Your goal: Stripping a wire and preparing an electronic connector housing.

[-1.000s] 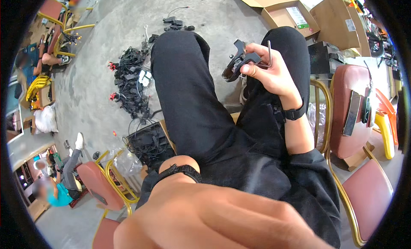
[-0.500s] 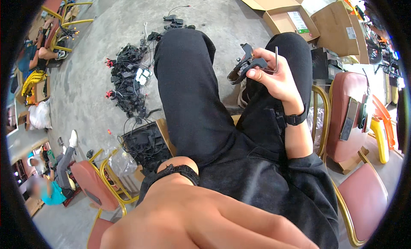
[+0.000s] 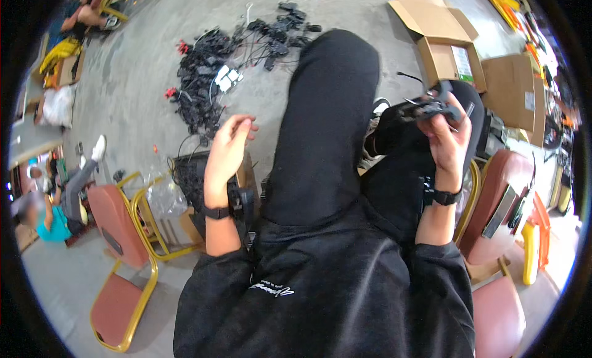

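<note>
My right hand (image 3: pixel 449 139) is closed around a black clamp-like bracket (image 3: pixel 425 105), held above my right thigh. The bracket is slightly blurred, and its exact kind cannot be made out. Beside the fingers a thin dark rod (image 3: pixel 471 109) shows, lying against the black trouser leg. My left hand (image 3: pixel 229 151) is raised to the left of my left knee, fingers loosely bent and nothing visible in them. Below it stands a black crate (image 3: pixel 188 182) with dark cables, partly hidden by my forearm.
Black cabled parts (image 3: pixel 203 68) lie heaped on the concrete floor, with white pieces (image 3: pixel 228 79) among them. An open cardboard box (image 3: pixel 453 59) is at the far right. Padded chairs (image 3: pixel 117 219) flank me, and a person in a teal shirt (image 3: pixel 57 222) is at far left.
My left hand has moved from close below the camera out to the left of my knee. My right hand still holds the bracket, now turned differently. The whole view has shifted.
</note>
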Motion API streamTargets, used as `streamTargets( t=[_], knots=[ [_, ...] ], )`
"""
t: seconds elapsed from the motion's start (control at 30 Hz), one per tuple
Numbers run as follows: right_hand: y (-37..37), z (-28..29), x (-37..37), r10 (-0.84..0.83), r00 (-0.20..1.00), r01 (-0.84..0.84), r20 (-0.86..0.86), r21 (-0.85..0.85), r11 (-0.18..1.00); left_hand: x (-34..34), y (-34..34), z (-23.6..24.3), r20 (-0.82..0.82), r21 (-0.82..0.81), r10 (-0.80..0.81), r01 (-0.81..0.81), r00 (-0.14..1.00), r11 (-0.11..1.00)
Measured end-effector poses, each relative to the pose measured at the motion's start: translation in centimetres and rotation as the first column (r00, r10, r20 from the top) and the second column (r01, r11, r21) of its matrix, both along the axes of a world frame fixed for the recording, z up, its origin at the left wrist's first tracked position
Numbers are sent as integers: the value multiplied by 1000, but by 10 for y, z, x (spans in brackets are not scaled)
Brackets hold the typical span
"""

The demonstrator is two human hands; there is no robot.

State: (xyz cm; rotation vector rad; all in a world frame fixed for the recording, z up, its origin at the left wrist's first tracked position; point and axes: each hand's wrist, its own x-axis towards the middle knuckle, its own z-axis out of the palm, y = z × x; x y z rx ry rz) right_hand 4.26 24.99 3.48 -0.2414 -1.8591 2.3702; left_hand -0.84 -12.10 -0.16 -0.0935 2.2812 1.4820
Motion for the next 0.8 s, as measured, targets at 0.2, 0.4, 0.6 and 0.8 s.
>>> streamTargets(
  t=[0.2,0.4,0.6,0.8],
  knots=[
    [12,-5,11,-177,981,157,-85,-200,967,26,-77,-200,416,-195,207,-135,886,971],
    [25,-14,10,-20,989,-36,-149,-365,930,46,-58,-295,635,-210,269,-173,724,962],
    [21,-2,3,35,981,-121,-191,-460,880,10,23,-272,787,-232,-88,425,611,875],
    [-14,12,-10,-78,992,41,-97,-334,942,22,13,-290,669,-409,-133,511,732,757]
  ],
)
